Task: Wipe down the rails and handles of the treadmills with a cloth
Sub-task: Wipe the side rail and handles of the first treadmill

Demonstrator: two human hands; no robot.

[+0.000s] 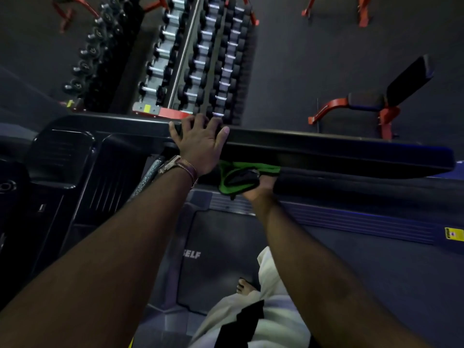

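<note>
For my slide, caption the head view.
Left hand braces on treadmill rail while right hand wipes beneath with green cloth.

Two hands: left hand, right hand; one green cloth; one rail; one watch; one bench; two dumbbell racks; one bare foot

Probably a gym: dumbbell racks, weight bench, treadmill rail.

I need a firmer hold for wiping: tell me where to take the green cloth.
Take the green cloth by its bunched middle, from below the rail, where the right hand already holds it. The folds there give bulk; its upper edge lies flat against the rail.
</note>
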